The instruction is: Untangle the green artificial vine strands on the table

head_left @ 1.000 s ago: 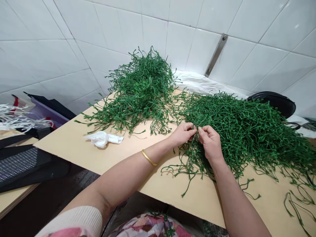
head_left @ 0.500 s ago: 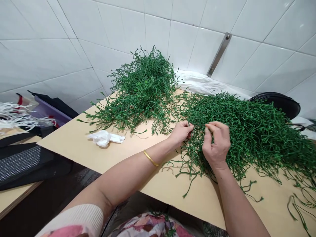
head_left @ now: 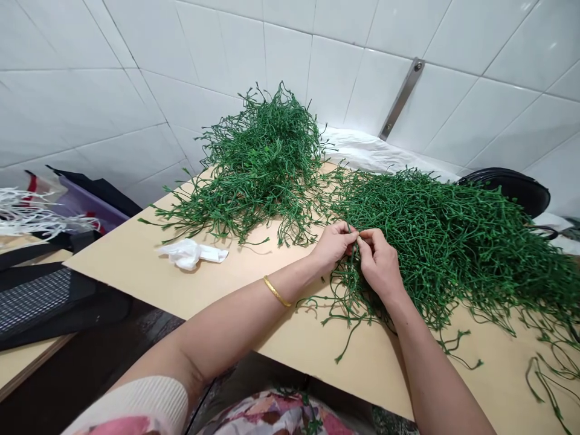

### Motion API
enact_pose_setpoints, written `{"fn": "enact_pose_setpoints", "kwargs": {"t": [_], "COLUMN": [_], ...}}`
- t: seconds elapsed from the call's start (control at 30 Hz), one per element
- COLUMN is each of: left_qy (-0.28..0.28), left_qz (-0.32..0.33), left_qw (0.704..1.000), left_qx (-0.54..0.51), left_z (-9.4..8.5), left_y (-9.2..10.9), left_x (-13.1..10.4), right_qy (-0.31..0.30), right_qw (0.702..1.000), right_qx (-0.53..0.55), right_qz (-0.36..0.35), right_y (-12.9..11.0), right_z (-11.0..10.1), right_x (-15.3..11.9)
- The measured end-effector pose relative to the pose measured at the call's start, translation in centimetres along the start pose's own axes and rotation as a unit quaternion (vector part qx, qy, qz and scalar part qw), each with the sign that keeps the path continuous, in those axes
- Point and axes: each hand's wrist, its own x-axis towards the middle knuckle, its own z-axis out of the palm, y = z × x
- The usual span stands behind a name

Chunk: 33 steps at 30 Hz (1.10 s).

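Note:
A large heap of thin green cords [head_left: 444, 229], with small knots or tufts at their ends, spreads over the right half of the tan tabletop [head_left: 154, 284]. At its left edge my left hand [head_left: 336, 246] pinches one green cord between thumb and fingers. My right hand [head_left: 378, 260] meets it there, thumb and fingertips closed at the same spot. The bit of cord between the fingertips is small and mostly covered. Behind and to the left rises a second pile of green cords [head_left: 267, 151].
Crumpled white tissue [head_left: 190, 254] lies left of my arm. A black round case [head_left: 507, 188] stands behind the right heap. White cords [head_left: 40, 211] and black mesh fabric [head_left: 36, 299] lie on the left. A metal bracket [head_left: 402, 99] is fixed to the tiled wall.
My right hand has moved left and down, so its fingertips now meet those of my left hand. My left hand has stayed nearly in place, still pinching.

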Motion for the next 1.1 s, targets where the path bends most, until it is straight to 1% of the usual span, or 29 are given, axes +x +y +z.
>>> {"fn": "enact_pose_setpoints", "kwargs": {"t": [0.13,0.27,0.33,0.5,0.57,0.63,0.7,0.73,0.8,0.9,1.0,1.1], "left_qy": [0.006,0.005,0.003,-0.001,0.007,0.012,0.009,0.000,-0.025,-0.051,-0.054,-0.063], "left_qz": [-0.020,-0.026,-0.034,-0.100,-0.089,-0.058,-0.040,-0.046,-0.081,-0.121,-0.126,-0.153], "left_qw": [0.999,0.998,0.997,0.988,0.991,0.996,0.998,0.998,0.994,0.986,0.984,0.976], "left_qx": [-0.025,-0.051,-0.071,-0.122,-0.101,-0.062,-0.040,-0.043,-0.067,-0.098,-0.110,-0.138], "left_z": [0.0,0.1,0.1,0.1,0.2,0.4,0.4,0.4,0.2,-0.1,-0.1,0.2], "left_y": [-0.2,0.1,0.2,0.0,-0.1,0.0,0.1,0.2,0.5,0.7,0.8,0.9], "left_x": [0.3,0.2,0.1,0.2,0.3,0.2,0.2,0.2,0.2,0.3,0.3,0.1], "right_qy": [0.014,0.024,0.024,0.017,0.021,0.033,0.044,0.045,0.035,0.006,-0.006,-0.017], "right_qw": [0.989,0.974,0.972,0.978,0.977,0.974,0.979,0.985,0.997,0.999,0.998,0.995], "right_qx": [-0.133,-0.205,-0.211,-0.177,-0.188,-0.204,-0.185,-0.154,-0.068,0.032,0.054,0.093], "right_qz": [-0.056,-0.095,-0.104,-0.106,-0.097,-0.088,-0.074,-0.062,-0.027,0.014,0.012,0.003], "right_y": [-0.5,-0.5,-0.2,0.2,0.0,-0.3,-0.7,-0.8,-0.9,-0.9,-0.6,0.1], "right_z": [0.3,0.4,0.4,0.3,0.4,0.5,0.3,0.2,0.0,-0.4,-0.5,-0.7], "right_x": [0.0,0.0,0.1,0.2,0.1,0.1,0.0,0.0,0.0,0.0,0.1,0.3]}}
